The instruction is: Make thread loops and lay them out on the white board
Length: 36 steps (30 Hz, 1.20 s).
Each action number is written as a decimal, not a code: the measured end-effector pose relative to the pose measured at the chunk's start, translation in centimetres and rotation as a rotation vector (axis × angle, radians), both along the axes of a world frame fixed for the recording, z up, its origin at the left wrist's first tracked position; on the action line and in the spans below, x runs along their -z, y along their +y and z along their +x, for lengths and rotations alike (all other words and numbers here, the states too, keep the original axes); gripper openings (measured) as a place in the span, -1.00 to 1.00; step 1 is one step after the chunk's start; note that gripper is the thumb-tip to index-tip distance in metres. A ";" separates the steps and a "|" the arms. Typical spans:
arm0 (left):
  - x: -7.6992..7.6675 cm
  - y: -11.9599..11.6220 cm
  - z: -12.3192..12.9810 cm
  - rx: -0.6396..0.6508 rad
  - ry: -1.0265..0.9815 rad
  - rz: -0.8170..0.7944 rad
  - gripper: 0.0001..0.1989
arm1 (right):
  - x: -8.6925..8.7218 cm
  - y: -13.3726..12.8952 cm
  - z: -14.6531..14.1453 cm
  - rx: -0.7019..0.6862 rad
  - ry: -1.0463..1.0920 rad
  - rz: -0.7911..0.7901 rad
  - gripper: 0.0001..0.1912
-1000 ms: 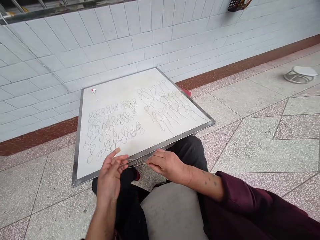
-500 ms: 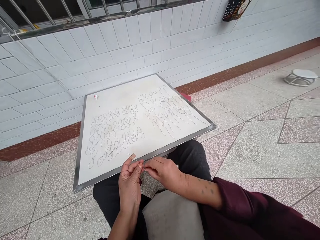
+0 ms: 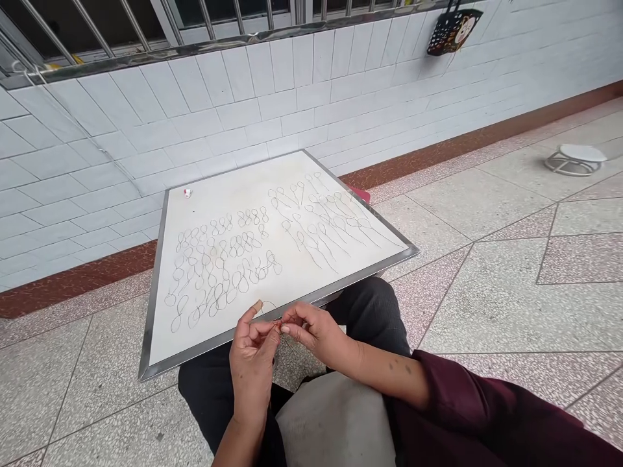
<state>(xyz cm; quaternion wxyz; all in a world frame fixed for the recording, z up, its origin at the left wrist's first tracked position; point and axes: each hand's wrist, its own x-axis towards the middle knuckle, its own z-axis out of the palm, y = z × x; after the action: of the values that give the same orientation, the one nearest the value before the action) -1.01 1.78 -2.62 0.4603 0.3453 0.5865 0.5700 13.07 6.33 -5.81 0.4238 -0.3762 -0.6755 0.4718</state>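
Note:
My left hand [image 3: 253, 360] pinches a thin dark wire [image 3: 270, 303] at the near edge of the white board, its bandaged index finger raised. Fingertips of my right hand [image 3: 316, 334] close on the same wire, right beside the left fingertips. The wire arcs above the fingers in a curve. On the board [image 3: 233, 178] lie rows of figure-eight wire loops [image 3: 241, 243] at the left and several single loops with long tails [image 3: 324, 233] at the right.
A small white and red object [image 3: 187, 192] sits at the board's far left corner. Behind the board is a tiled wall [image 3: 272, 97] with a hanging dark bag [image 3: 453, 31]. A low white stool [image 3: 577, 159] stands on the floor at the right.
The wire between my hands now bends into an arc above the fingers. My right hand's thumb and index finger have spread a little at their base. The view has shifted slightly.

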 end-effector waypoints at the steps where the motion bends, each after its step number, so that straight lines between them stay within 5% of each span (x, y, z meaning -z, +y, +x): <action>1: -0.1 -0.1 0.1 0.019 0.026 -0.009 -0.43 | 0.0 0.1 0.0 0.006 0.012 0.005 -0.83; 7: -0.2 -0.4 0.4 0.113 0.109 -0.022 -0.44 | 0.3 0.4 0.0 0.006 0.044 0.010 -0.80; 22: 0.6 -0.2 0.2 0.149 0.148 0.016 -0.37 | 1.0 0.9 -0.1 -0.150 0.347 -0.417 -0.65; 36: 0.5 -0.6 0.4 0.152 0.177 0.061 -0.32 | 0.6 0.8 -0.1 -0.188 0.330 -0.447 -0.55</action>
<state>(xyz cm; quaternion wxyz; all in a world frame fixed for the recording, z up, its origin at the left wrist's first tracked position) -0.61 1.21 -3.16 0.4377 0.4515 0.5796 0.5182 13.01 7.12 -6.42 0.3887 -0.3142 -0.5085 0.7011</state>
